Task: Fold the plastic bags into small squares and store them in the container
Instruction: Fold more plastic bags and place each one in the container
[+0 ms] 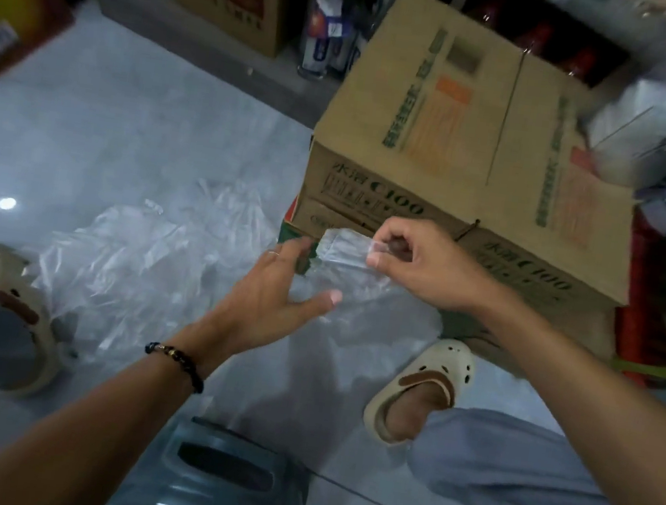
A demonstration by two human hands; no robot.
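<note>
Fingers of the right hand [415, 264] pinch 1 clear, crinkly folded plastic bag [345, 247]; at 9 o'clock, the left hand [274, 291] hovers spread.

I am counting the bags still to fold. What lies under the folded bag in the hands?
Under the folded plastic bag, loose clear bags lie crumpled on the grey floor. They overlap, so their number is hidden.

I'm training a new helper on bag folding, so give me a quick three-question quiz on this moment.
1. True or false: the right hand pinches the folded bag.
2. Which hand is open? A) left B) right
3. Where does the loose bag pile lie?

Key: 1 true. 2 A, the left hand has relaxed fingers beside the bag. 3 On the floor, left of the cardboard box.
</note>
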